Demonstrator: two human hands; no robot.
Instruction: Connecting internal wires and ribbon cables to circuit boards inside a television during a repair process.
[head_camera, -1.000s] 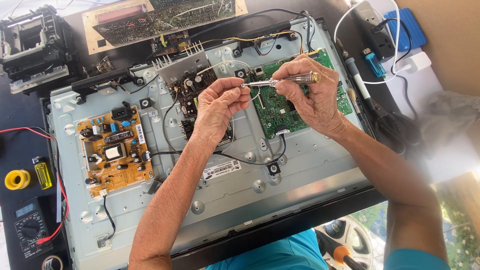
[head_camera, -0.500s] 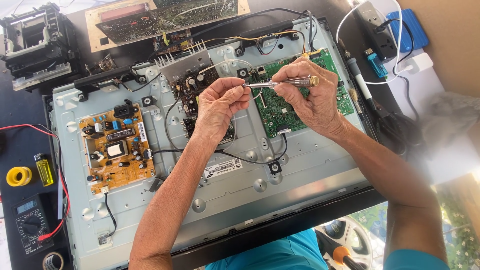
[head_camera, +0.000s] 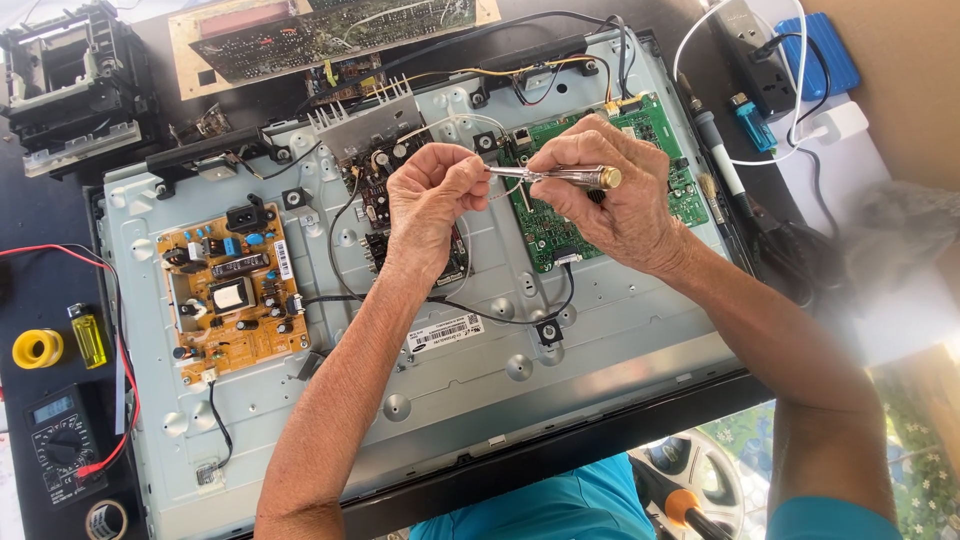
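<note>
One head-worn camera looks steeply down from close above. It faces the opened television back panel (head_camera: 450, 400) on the table (head_camera: 40, 270).

An electronics repair workbench: an opened television chassis (head_camera: 430, 400), loose circuit boards (head_camera: 232, 296), multimeter (head_camera: 62, 440) and solder spool (head_camera: 37, 348).

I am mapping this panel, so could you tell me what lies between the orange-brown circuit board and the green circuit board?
In the head view, a dark circuit board with a silver heat sink lies there, partly hidden by the left hand.
</note>
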